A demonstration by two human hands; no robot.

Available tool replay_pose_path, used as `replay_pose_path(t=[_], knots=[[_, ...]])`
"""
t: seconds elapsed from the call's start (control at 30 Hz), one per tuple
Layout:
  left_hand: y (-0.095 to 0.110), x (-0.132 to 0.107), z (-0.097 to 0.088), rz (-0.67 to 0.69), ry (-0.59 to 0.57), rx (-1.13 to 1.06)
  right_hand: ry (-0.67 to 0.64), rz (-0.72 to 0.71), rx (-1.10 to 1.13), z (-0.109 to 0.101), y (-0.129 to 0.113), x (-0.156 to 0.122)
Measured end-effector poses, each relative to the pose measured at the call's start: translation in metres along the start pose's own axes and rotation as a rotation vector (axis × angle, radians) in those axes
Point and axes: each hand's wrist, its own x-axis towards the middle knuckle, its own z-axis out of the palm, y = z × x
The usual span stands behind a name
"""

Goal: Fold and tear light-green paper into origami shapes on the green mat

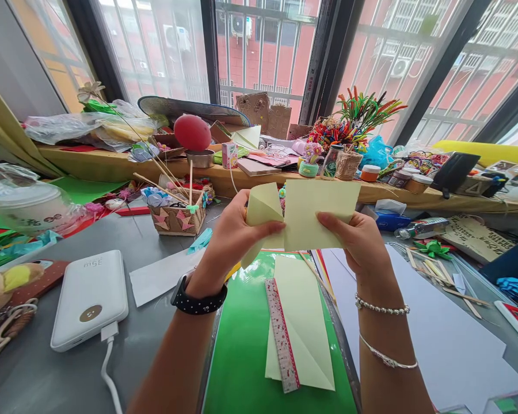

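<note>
I hold a pale yellow sheet of paper (315, 210) up above the table with both hands. My left hand (231, 236) pinches its left part, which is folded over into a flap. My right hand (354, 241) grips the right part, thumb on the front. Below on the green cutting mat (242, 356) lies another folded pale yellow sheet (304, 328) with a patterned ruler (281, 336) across it. A black watch is on my left wrist and two silver bracelets on my right.
A white power bank (90, 296) with a cable lies at the left. White paper sheets (449, 339) cover the right side. A small basket (179, 215) with sticks stands behind. The window ledge holds a red balloon (192, 132), jars and craft clutter.
</note>
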Motion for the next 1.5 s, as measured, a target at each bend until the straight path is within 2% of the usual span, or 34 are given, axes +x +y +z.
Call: replay_pose_path(t=[0.3, 0.5, 0.6, 0.7, 0.8, 0.87, 0.97, 1.03, 1.1, 1.17, 1.23, 1.27, 1.3, 1.43, 1.5], knots=[[-0.001, 0.001, 0.0, -0.003, 0.004, 0.02, 0.007, 0.001, -0.007, -0.001, 0.001, 0.002], [0.007, -0.003, -0.011, -0.008, 0.101, 0.081, 0.118, -0.025, 0.062, -0.013, 0.001, 0.006], [0.006, -0.002, -0.016, -0.077, 0.046, 0.094, 0.098, -0.013, 0.072, -0.011, 0.002, 0.007], [-0.006, 0.004, -0.021, -0.187, -0.109, 0.114, 0.076, -0.005, 0.09, -0.007, 0.004, 0.007], [-0.027, 0.011, -0.027, -0.311, -0.257, 0.124, 0.084, -0.006, 0.1, -0.006, 0.006, 0.008], [-0.043, 0.016, -0.029, -0.418, -0.29, 0.147, 0.09, -0.014, 0.095, -0.008, 0.008, 0.01], [-0.064, 0.02, -0.031, -0.506, -0.312, 0.21, 0.102, -0.027, 0.084, -0.011, 0.011, 0.013], [-0.073, 0.022, -0.032, -0.537, -0.278, 0.307, 0.104, -0.041, 0.075, -0.01, 0.013, 0.013], [-0.077, 0.024, -0.034, -0.48, -0.157, 0.388, 0.091, -0.05, 0.063, -0.007, 0.014, 0.013], [-0.074, 0.024, -0.035, -0.363, -0.013, 0.434, 0.066, -0.051, 0.057, -0.003, 0.014, 0.012], [-0.065, 0.024, -0.034, -0.252, 0.035, 0.43, 0.056, -0.057, 0.057, 0.001, 0.014, 0.011], [-0.059, 0.023, -0.032, -0.208, 0.01, 0.397, 0.057, -0.063, 0.056, 0.003, 0.014, 0.01], [-0.052, 0.021, -0.029, -0.181, -0.067, 0.34, 0.06, -0.07, 0.057, 0.005, 0.014, 0.01], [-0.028, 0.013, -0.011, -0.159, -0.291, 0.108, 0.059, -0.103, 0.077, 0.013, 0.018, 0.008], [-0.022, 0.01, -0.002, -0.186, -0.309, -0.016, 0.039, -0.125, 0.089, 0.017, 0.021, 0.007]])
